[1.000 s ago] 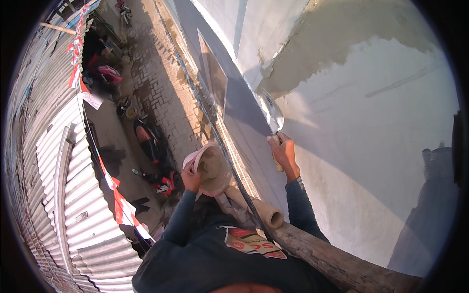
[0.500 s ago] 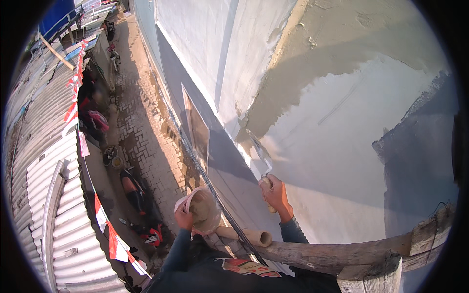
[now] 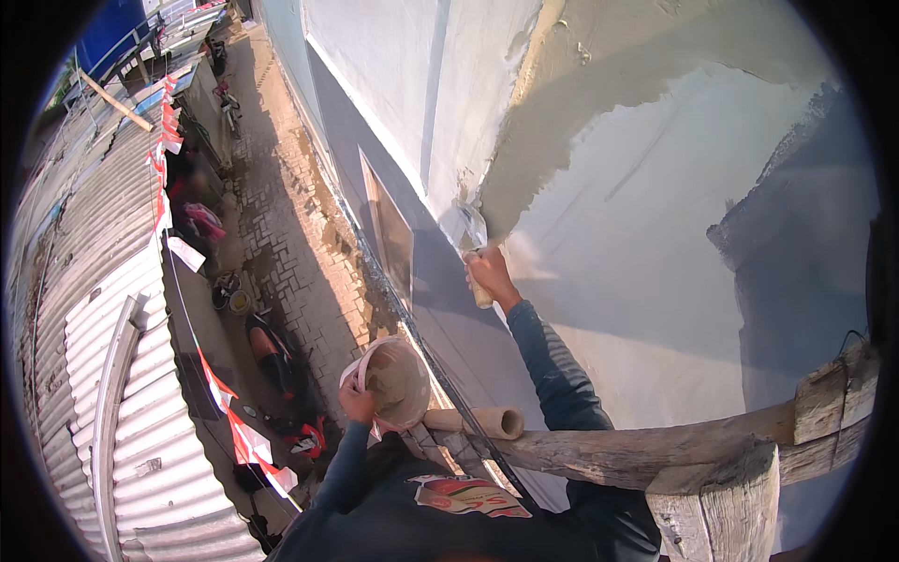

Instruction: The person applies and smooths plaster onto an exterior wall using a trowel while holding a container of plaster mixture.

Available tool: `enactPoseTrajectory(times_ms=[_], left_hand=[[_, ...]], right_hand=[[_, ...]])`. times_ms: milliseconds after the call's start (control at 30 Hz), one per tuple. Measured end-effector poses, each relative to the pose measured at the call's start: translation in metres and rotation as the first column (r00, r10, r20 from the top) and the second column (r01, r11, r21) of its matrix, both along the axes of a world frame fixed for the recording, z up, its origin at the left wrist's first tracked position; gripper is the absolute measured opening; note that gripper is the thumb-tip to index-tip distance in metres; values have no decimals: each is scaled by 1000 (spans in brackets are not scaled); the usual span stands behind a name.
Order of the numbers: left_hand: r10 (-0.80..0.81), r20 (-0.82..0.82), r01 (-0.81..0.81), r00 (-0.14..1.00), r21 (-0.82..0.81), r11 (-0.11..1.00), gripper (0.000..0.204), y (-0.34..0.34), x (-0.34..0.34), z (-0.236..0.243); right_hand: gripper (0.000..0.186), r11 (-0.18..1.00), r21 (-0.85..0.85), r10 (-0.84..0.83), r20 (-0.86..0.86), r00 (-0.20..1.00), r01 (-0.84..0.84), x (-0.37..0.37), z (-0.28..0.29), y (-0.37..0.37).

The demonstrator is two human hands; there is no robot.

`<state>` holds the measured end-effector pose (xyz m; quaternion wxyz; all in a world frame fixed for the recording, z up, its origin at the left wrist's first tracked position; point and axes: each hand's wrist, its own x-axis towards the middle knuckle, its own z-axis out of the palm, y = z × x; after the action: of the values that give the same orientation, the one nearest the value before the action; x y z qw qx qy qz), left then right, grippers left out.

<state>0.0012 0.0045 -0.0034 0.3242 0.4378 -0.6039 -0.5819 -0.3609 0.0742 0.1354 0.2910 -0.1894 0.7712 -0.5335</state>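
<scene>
Gripping the rim of a pale pink bucket (image 3: pixel 408 393) with grey mortar inside is my left hand (image 3: pixel 357 398), low in the middle of the view. Higher and to the right, my right hand (image 3: pixel 489 274) is closed round the wooden handle of a trowel (image 3: pixel 464 228). The trowel's metal blade lies on the wall at the lower end of a band of wet grey-green plaster (image 3: pixel 552 140), beside a white corner strip. Smooth pale wall surface (image 3: pixel 646 262) spreads to the right of it.
A wooden beam (image 3: pixel 609 454), a cardboard-coloured tube (image 3: pixel 492 423) and a black cable (image 3: pixel 459 412) cross below my hands. Far below runs a paved alley (image 3: pixel 286 225) with a motorcycle (image 3: pixel 272 351). Corrugated roofing (image 3: pixel 122 393) and red-and-white bunting (image 3: pixel 248 440) line the left.
Over the last second my right hand and trowel have moved up and left along the wall. The bucket sits slightly lower in view, and the camera's view has shifted, showing more beam.
</scene>
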Motion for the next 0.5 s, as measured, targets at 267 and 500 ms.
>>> enactPoseTrajectory(times_ms=[267, 500], left_hand=[[35, 121, -32, 992, -30, 999, 54, -6, 0, -8], [41, 136, -22, 990, -140, 990, 38, -12, 6, -32]], right_hand=[[27, 997, 62, 1, -553, 833, 40, 1, 24, 25], [25, 825, -565, -200, -235, 951, 34, 36, 201, 51]])
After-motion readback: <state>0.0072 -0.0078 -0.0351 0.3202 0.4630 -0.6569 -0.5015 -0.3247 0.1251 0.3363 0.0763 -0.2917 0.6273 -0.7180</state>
